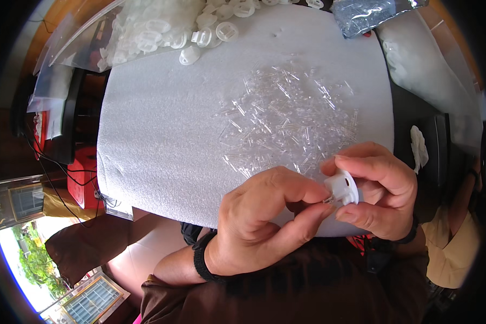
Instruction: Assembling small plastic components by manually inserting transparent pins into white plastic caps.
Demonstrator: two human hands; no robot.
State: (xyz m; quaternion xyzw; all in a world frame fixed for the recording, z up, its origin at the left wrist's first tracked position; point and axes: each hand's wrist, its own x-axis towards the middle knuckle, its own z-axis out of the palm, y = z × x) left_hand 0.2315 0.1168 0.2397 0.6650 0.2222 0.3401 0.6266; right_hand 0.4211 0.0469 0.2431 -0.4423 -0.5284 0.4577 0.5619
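White cap (344,188) hangs over the surface's (151,119) near right corner: right hand (386,186) gripping its rim, left hand (267,210) pinching a small wiry piece (328,200) at its narrow end. Looks like fitting 1 piece; fine fingertip alignment seems called for next. Clear slivers (291,116) crowd the right half, more caps (156,29) the far edge; a red box (82,175) sits past the left edge.

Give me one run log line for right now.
right hand: holding white cap | left hand: at cap | clear pieces: on mat
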